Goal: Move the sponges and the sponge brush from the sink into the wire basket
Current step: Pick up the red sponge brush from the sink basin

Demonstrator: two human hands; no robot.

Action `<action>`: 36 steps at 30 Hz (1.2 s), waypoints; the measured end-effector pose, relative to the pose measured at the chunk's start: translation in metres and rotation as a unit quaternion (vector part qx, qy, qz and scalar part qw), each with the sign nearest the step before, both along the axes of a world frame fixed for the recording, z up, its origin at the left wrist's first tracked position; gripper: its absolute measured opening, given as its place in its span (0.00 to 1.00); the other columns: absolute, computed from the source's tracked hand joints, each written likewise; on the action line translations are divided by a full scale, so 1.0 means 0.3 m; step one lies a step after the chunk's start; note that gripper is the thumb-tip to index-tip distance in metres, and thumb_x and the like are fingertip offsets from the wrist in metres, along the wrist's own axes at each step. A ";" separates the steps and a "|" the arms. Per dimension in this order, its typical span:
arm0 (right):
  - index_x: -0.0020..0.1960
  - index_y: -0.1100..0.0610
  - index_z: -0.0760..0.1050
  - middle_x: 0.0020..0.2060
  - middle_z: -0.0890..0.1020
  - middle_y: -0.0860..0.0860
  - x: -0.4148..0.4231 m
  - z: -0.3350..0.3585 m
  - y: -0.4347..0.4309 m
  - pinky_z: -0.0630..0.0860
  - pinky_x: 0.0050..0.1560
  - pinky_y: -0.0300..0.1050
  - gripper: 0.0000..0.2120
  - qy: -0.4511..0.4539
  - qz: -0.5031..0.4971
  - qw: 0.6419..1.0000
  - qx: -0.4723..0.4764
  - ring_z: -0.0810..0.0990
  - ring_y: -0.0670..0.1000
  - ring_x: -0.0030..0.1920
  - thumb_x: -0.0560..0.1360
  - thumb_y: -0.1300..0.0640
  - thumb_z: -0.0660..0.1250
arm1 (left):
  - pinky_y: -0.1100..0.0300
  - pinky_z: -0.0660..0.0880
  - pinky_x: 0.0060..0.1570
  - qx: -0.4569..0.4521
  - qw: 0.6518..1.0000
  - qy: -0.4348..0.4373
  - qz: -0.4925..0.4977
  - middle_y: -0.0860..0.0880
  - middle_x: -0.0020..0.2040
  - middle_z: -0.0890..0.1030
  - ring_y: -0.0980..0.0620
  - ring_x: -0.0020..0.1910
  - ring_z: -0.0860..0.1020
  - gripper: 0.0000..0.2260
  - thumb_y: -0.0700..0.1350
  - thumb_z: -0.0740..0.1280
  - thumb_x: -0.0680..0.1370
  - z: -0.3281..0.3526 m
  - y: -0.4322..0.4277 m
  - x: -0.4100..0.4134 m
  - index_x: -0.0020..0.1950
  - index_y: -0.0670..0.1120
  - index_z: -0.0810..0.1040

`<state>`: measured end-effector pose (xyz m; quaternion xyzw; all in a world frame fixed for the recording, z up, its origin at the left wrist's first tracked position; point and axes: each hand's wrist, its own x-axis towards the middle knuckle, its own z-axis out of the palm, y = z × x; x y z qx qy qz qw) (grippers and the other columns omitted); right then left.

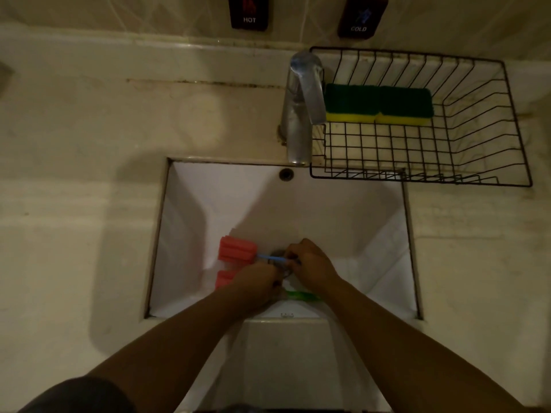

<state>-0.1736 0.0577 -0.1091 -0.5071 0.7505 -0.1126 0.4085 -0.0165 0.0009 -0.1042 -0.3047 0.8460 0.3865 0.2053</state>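
Two sponge brushes lie at the bottom of the white sink (190, 222). One has a red foam head (237, 249) and a thin blue handle (272, 257). My right hand (311, 265) pinches the end of that handle. The other brush shows a red head (224, 278) and a green handle (301, 295), with its middle hidden under my left hand (258, 280), whose fingers curl around it. The black wire basket (489, 174) stands on the counter behind the sink at the right. Two green-and-yellow sponges (378, 105) lie side by side in it.
A chrome faucet (301, 108) rises just left of the basket and overhangs the sink's back edge. An overflow hole (286, 174) is in the sink's back wall. Hot and cold plates (250, 11) hang on the tiled wall. Beige counter (83, 180) surrounds the sink.
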 end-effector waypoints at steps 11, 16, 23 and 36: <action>0.51 0.55 0.81 0.43 0.83 0.54 -0.049 0.171 0.022 0.71 0.43 0.47 0.06 0.047 0.013 0.997 -0.066 0.77 0.55 0.45 0.77 0.56 0.66 | 0.56 0.77 0.52 -0.062 0.996 0.058 -0.025 0.47 0.53 0.83 0.48 0.49 0.81 0.10 0.49 0.67 0.78 0.176 -0.019 -0.050 0.56 0.45 0.80; 0.47 0.55 0.82 0.40 0.84 0.54 -0.079 0.297 0.034 0.71 0.41 0.45 0.08 0.068 0.026 0.993 -0.088 0.79 0.54 0.41 0.78 0.54 0.65 | 0.56 0.77 0.54 -0.083 0.994 0.073 -0.006 0.49 0.48 0.84 0.53 0.46 0.80 0.08 0.50 0.66 0.79 0.280 0.002 -0.060 0.51 0.47 0.81; 0.48 0.54 0.80 0.41 0.82 0.51 -0.118 0.484 0.044 0.74 0.45 0.41 0.09 0.119 0.052 0.984 -0.122 0.78 0.49 0.41 0.80 0.53 0.62 | 0.61 0.76 0.49 -0.113 0.990 0.078 0.045 0.53 0.41 0.81 0.55 0.42 0.80 0.06 0.50 0.68 0.77 0.436 0.030 -0.105 0.45 0.49 0.80; 0.47 0.53 0.79 0.41 0.81 0.51 -0.201 0.746 0.020 0.74 0.44 0.42 0.12 0.164 0.075 0.964 -0.197 0.78 0.49 0.41 0.81 0.50 0.59 | 0.65 0.71 0.47 -0.228 0.953 0.195 0.034 0.50 0.48 0.83 0.57 0.44 0.78 0.08 0.52 0.67 0.78 0.682 0.034 -0.189 0.49 0.49 0.81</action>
